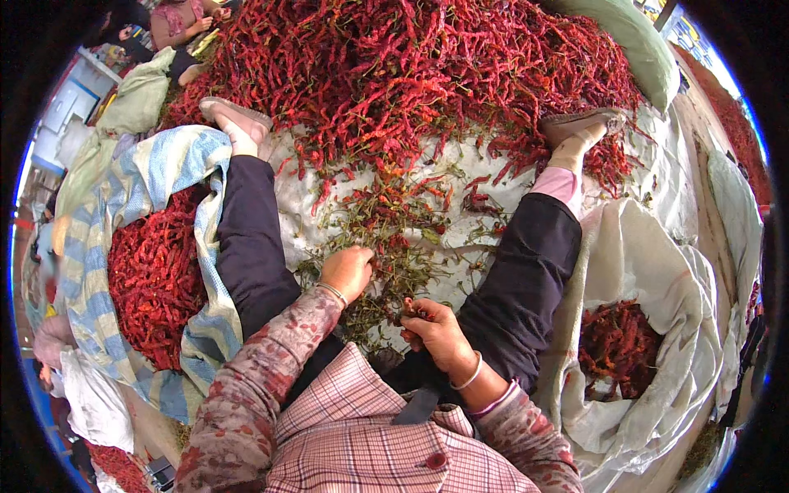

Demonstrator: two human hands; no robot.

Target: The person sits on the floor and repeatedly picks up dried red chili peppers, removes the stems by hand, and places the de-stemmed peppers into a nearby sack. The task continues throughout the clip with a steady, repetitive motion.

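My left hand point(345, 273) hovers over the scattered green stems point(382, 300) between my legs. Its fingers are curled inward, and whatever they may hold is hidden. Closer to my body, my right hand point(441, 335) is closed in a pinch, with a dark red dried chili point(421, 311) showing at its fingertips. Beyond both hands, loose red chilies and stems lie on a white sheet point(460, 168). A large heap of dried red chilies point(386, 66) rises past my feet.
At my left, a blue-and-white striped sack point(148, 177) stands open, full of red chilies point(158, 279). A white sack point(682, 304) at my right holds darker chilies point(620, 345). A pale green sack point(633, 45) leans by the heap. Another person point(177, 20) sits at the far left.
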